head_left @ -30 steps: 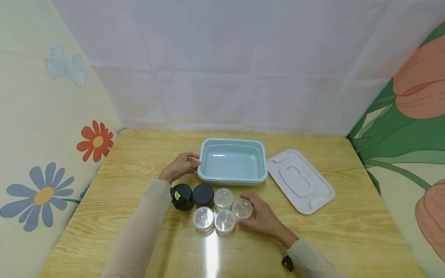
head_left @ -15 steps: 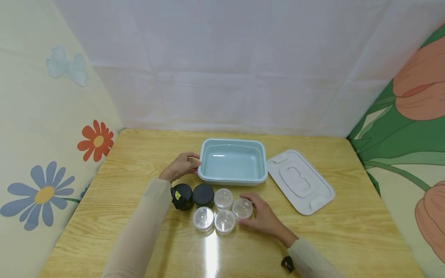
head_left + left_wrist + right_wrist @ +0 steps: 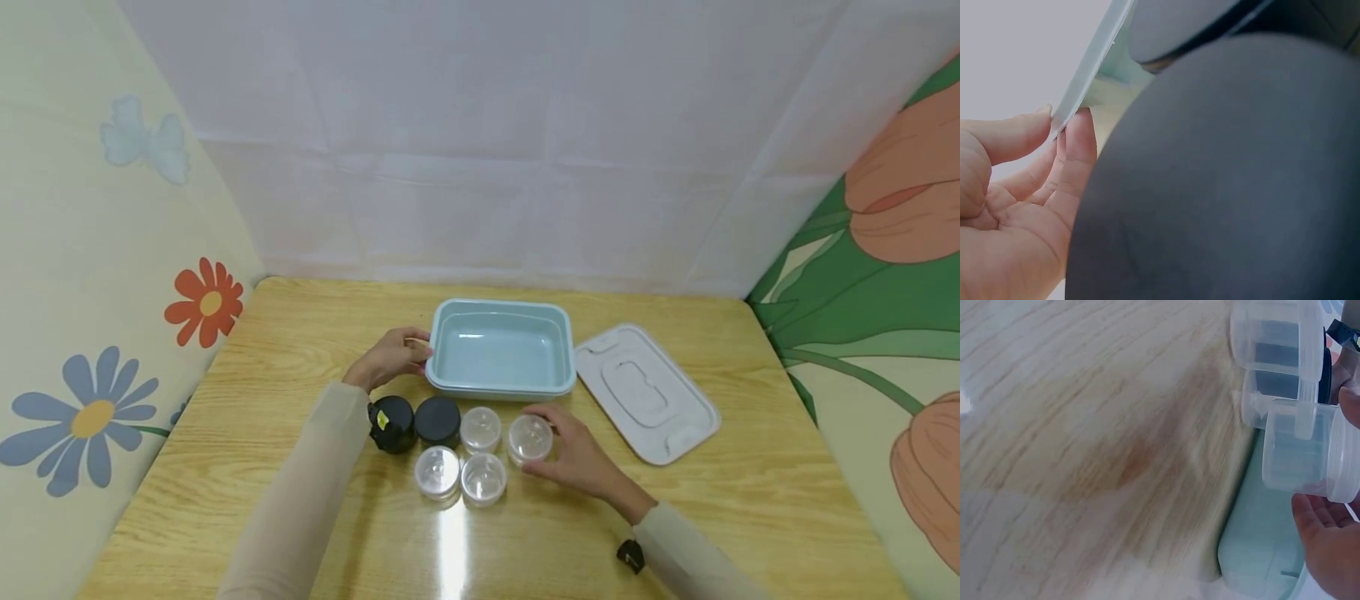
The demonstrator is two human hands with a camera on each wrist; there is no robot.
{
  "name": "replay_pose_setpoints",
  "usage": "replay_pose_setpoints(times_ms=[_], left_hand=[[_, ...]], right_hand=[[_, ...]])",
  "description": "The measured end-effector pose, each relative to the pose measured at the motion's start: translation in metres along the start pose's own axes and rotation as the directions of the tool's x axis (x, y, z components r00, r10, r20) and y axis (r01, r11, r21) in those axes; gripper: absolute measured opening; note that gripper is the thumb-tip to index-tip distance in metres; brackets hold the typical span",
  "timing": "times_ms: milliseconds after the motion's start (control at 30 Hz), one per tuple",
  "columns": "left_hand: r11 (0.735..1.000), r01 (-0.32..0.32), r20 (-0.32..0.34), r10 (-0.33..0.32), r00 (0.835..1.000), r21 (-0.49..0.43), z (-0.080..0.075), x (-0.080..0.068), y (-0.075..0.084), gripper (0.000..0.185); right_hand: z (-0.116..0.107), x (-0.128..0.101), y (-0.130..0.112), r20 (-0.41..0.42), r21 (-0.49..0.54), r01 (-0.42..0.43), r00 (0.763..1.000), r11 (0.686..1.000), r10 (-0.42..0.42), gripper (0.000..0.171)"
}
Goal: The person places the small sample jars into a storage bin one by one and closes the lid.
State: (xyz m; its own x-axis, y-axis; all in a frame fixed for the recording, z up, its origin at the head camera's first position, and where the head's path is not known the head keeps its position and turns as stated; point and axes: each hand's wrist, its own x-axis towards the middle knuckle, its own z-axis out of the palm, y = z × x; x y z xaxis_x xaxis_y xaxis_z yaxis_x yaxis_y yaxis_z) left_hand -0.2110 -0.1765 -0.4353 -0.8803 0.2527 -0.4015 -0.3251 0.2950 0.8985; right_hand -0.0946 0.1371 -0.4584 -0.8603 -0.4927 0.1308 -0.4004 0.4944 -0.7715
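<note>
My left hand (image 3: 390,358) pinches the left end rim of a light blue rectangular tub (image 3: 500,387), thumb on one face and fingers on the other in the left wrist view. My right hand (image 3: 581,458) holds a small clear plastic jar with a lid (image 3: 530,439), its thumb and fingers on opposite sides of the lid. In the right wrist view this clear jar (image 3: 1297,447) is in front of other clear jars (image 3: 1272,331). To its left in the head view are more clear jars (image 3: 483,479) and two black round-topped jars (image 3: 437,422).
A white rectangular lid (image 3: 648,392) lies on the wooden table (image 3: 720,517) right of the tub. A white cloth (image 3: 480,150) hangs behind the table, with flower-patterned cloths (image 3: 900,333) at both sides. A black wrist device (image 3: 632,556) shows at the right sleeve.
My right hand has moved the clear jar a little right and away from me, apart from the jars beside it. The left hand keeps its place on the tub.
</note>
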Motion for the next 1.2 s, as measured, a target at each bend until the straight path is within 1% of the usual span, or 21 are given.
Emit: replay_pose_setpoints(times_ms=[133, 267, 367, 467, 700, 800, 1000, 1067, 1200], left_hand=[[1.000, -0.010, -0.003, 0.010, 1.000, -0.004, 0.000, 0.000, 0.002, 0.046], [1.000, 0.010, -0.028, -0.010, 1.000, -0.014, 0.001, 0.001, 0.005, 0.055], [0.999, 0.021, -0.044, -0.022, 0.999, -0.029, 0.002, 0.002, 0.007, 0.060], [1.000, 0.015, -0.042, -0.016, 0.999, -0.022, 0.002, 0.002, 0.008, 0.062], [1.000, 0.010, -0.038, -0.010, 0.999, 0.000, 0.001, 0.002, 0.008, 0.064], [1.000, 0.013, -0.036, -0.013, 0.999, 0.006, 0.001, 0.003, 0.007, 0.064], [1.000, -0.004, -0.037, 0.004, 0.999, 0.004, 0.002, 0.002, 0.008, 0.063], [1.000, -0.010, -0.037, 0.010, 0.999, 0.005, 0.002, 0.002, 0.008, 0.063], [1.000, 0.006, -0.048, -0.006, 0.999, 0.001, 0.004, 0.003, 0.009, 0.063]], right_hand=[[-0.002, 0.001, -0.001, 0.007, 0.013, 0.005, 1.000, 1.000, -0.005, 0.071], [-0.003, 0.001, -0.003, 0.012, 0.030, 0.008, 1.000, 1.000, -0.008, 0.071], [-0.004, 0.002, -0.005, 0.014, 0.023, 0.008, 1.000, 1.000, -0.009, 0.071], [-0.006, 0.004, -0.006, 0.012, 0.013, 0.012, 1.000, 1.000, -0.012, 0.071], [-0.013, 0.008, -0.008, -0.011, -0.023, 0.045, 0.999, 0.999, -0.045, 0.070], [-0.015, 0.011, -0.007, -0.023, -0.017, 0.052, 0.998, 0.999, -0.052, 0.069], [-0.024, 0.015, -0.009, -0.036, -0.027, 0.019, 0.999, 0.999, -0.020, 0.069], [-0.028, 0.016, -0.011, -0.038, -0.033, 0.020, 0.999, 0.999, -0.022, 0.070], [-0.034, 0.020, -0.015, -0.030, -0.051, 0.030, 0.999, 0.998, -0.031, 0.070]])
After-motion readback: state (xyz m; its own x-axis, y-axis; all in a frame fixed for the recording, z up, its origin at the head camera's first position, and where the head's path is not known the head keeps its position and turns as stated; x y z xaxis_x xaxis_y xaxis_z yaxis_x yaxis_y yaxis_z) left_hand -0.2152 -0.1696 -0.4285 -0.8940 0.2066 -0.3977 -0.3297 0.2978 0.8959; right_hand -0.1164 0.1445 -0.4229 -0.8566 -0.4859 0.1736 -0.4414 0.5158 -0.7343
